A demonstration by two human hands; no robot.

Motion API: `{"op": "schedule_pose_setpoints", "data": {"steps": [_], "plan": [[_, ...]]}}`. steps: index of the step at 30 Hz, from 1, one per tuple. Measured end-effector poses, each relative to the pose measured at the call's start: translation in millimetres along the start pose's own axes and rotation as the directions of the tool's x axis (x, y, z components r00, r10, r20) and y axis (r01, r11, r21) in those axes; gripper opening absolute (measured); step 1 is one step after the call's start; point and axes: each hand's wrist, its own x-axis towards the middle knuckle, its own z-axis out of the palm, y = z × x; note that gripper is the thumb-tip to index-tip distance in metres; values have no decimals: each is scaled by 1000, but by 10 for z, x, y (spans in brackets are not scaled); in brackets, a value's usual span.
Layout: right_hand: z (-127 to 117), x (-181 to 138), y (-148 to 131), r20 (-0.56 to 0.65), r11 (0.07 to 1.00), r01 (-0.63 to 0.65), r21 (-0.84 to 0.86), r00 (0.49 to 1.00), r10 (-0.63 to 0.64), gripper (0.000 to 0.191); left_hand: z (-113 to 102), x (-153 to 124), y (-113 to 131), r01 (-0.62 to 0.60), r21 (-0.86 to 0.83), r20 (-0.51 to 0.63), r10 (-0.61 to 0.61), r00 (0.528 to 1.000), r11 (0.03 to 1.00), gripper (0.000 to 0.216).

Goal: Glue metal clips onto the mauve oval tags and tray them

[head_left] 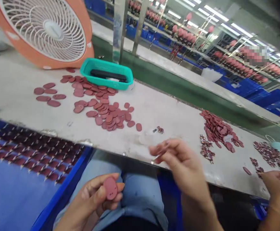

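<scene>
Low in front of my lap, my left hand [94, 200] pinches a reddish oval disc [110, 188] between thumb and fingers. Small dark holes show near the disc's lower edge. My right hand [180, 163] is raised over the table's front edge, thumb and fingertips drawn together and somewhat blurred; what they hold, if anything, I cannot make out. Just beyond it lies a little cluster of small metallic parts [160, 129]. A loose pile of similar oval discs [113, 117] spreads over the white table [154, 106] to the left of that hand.
An orange fan [88, 48] and a green basket [82, 69] holding a black object stand at the back left. At lower left is a blue tray [10, 199] with rows of dark red pieces. Another disc pile [218, 130] and a co-worker's hand [278, 186] are at right.
</scene>
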Motion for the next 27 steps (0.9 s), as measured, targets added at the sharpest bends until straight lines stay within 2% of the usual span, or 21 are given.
{"op": "schedule_pose_setpoints", "data": {"steps": [3,6,11,18,27], "plan": [[408,-400,162,121,998,-25,-54,992,31,10,-12,-45,-7,56,27,34,-57,998,998,42],[540,-482,207,151,985,51,-165,988,-26,10,-88,-55,-25,82,57,81,-86,993,995,46],[529,-444,168,256,942,200,-270,958,-130,11,-146,-34,-53,56,47,215,-65,974,997,37],[503,-420,171,353,905,287,-314,920,-169,12,-119,-21,-51,82,37,207,-88,974,996,33],[457,-372,178,414,909,307,-283,894,-173,15,-135,21,-62,96,54,190,-105,976,994,37]]}}
